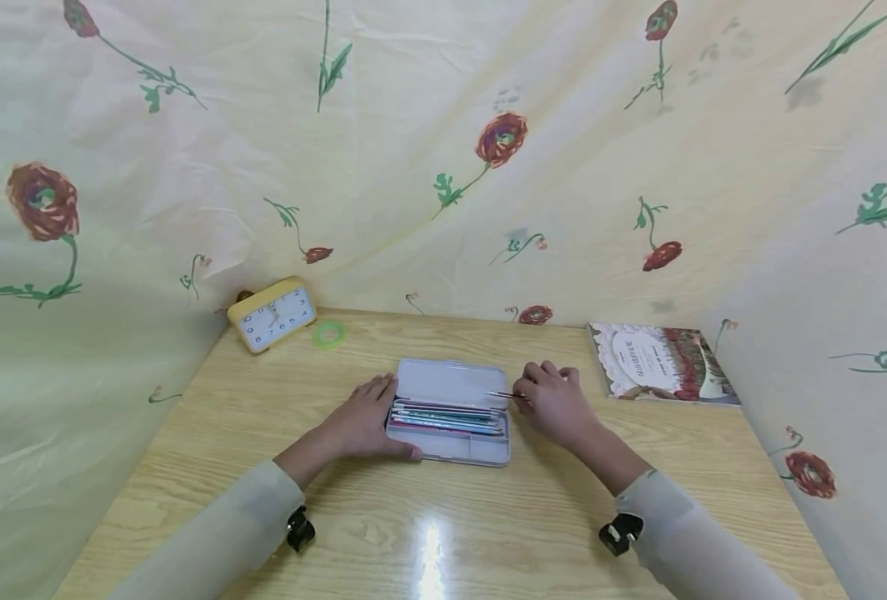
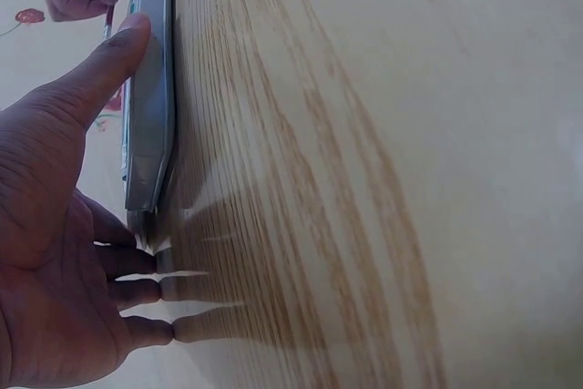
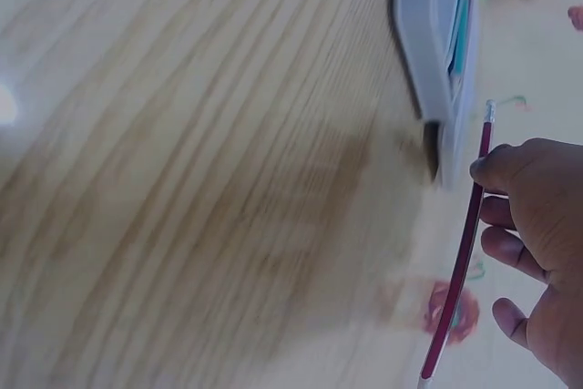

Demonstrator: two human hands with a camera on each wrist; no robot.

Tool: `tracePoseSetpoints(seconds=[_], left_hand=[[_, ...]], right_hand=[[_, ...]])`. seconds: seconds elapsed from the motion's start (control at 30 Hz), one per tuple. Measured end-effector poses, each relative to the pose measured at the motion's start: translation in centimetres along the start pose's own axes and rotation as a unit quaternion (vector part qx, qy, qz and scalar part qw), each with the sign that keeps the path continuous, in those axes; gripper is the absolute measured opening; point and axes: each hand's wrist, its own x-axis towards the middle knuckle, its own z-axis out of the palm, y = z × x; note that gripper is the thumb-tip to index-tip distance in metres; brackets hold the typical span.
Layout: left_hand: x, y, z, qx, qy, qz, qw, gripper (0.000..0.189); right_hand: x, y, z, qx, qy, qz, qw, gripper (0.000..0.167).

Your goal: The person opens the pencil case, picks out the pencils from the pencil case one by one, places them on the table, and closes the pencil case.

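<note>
An open grey pencil box [image 1: 436, 448] lies on the table with its lid [image 1: 449, 382] tipped back. Several pencils [image 1: 447, 418] lie side by side in its rear compartment. My left hand [image 1: 364, 423] rests against the box's left end, thumb along the front edge, fingers fairly straight. In my right hand [image 1: 556, 406], just off the box's right side, a dark red pencil [image 3: 466, 234] is pinched between thumb and fingers. Its silver-and-white end points toward the box in the right wrist view. The other fingers of that hand are loosely bent.
A yellow clock [image 1: 274, 315] stands at the back left, beside a green ring-shaped roll [image 1: 328, 334]. A book with a patterned cover [image 1: 661, 364] lies at the back right. Flowered cloth [image 1: 383, 167] hangs behind and along both sides of the wooden table [image 1: 353, 533].
</note>
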Motion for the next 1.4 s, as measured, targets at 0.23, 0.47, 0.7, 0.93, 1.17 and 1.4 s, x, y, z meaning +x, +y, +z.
tracePoseSetpoints(seconds=[0.23,0.47,0.7,0.93,1.17,1.4], left_hand=[[0.0,0.0,0.0,-0.001,0.003,0.002,1.0000,0.143],[0.1,-0.2,0.2,-0.005,0.002,0.002,1.0000,0.144],[0.2,-0.3,0.3,0.004,0.002,0.000,1.0000,0.144],[0.1,-0.1,0.3,0.001,0.001,0.002,1.0000,0.144],[0.0,0.1,0.3,-0.004,0.001,0.001,1.0000,0.143],[0.0,0.0,0.2,-0.004,0.004,0.003,1.0000,0.144]], right_hand=[[-1.7,2.0,0.1,0.010,-0.011,0.029,0.9995,0.008],[-3.1,3.7,0.5,0.012,-0.012,0.040,0.9991,0.009],[-3.8,4.9,0.8,0.013,-0.039,0.055,0.9976,0.005],[-4.3,5.3,0.8,0.012,-0.041,0.055,0.9976,0.003],[-4.6,5.4,0.8,0.005,-0.040,0.052,0.9978,0.003],[-4.5,5.4,1.0,0.005,-0.031,0.048,0.9983,0.004]])
